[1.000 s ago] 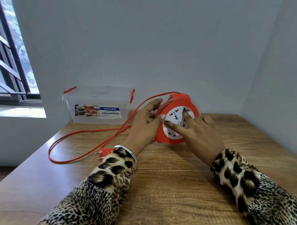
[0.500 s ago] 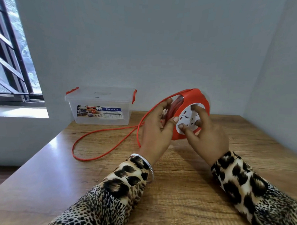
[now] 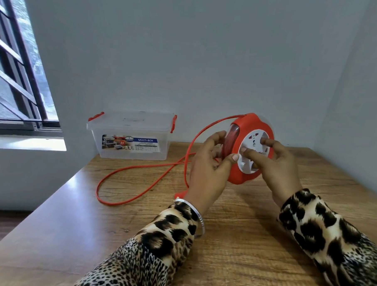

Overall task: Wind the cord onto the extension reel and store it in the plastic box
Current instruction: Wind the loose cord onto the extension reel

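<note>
An orange extension reel with a white socket face stands upright just above the wooden table. My left hand grips its left rim, thumb on the front edge. My right hand has its curled fingers on the white socket face. The orange cord leaves the reel's top, arcs down and lies in a loop on the table to the left. Its plug peeks out beside my left wrist. The clear plastic box with orange clips stands lidded by the wall.
A grey wall runs behind the table and another on the right. A window with dark bars and a white sill are at the left. The table's left edge drops to the floor.
The reel has been lifted and shifted right in my hands. The loose cord loop on the table has become shorter and drawn closer to the reel; the plug has slid toward my left wrist.
</note>
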The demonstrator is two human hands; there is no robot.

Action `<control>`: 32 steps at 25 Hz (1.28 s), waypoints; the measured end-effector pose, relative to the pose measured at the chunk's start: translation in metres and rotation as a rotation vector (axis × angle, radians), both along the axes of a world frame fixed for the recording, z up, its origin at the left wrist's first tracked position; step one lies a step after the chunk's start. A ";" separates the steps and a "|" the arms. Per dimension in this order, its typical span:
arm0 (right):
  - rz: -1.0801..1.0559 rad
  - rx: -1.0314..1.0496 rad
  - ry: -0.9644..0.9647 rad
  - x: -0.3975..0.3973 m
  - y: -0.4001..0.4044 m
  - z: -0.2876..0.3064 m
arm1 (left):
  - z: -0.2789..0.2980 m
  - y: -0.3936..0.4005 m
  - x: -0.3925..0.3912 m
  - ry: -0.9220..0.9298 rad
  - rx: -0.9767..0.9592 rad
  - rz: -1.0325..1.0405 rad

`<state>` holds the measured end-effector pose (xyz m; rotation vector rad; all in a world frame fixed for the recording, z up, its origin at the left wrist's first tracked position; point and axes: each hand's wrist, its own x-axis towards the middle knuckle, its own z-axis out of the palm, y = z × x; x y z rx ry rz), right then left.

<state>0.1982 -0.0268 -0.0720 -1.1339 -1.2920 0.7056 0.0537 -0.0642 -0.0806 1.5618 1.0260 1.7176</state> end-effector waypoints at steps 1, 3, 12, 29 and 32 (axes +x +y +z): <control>-0.029 0.008 -0.038 0.005 0.002 0.003 | 0.003 -0.001 -0.002 0.016 -0.041 -0.047; -0.072 -0.001 -0.119 0.017 0.005 0.006 | 0.012 0.001 -0.014 0.192 -0.138 -0.051; -0.228 -0.152 -0.654 0.057 0.023 0.005 | -0.015 0.002 -0.061 1.503 -0.457 -0.039; -0.253 -0.072 -0.788 0.043 0.015 0.003 | 0.004 -0.026 -0.060 1.502 -0.258 0.468; -0.217 -0.064 -0.724 0.033 0.011 0.001 | 0.004 -0.021 -0.015 0.865 -0.346 0.157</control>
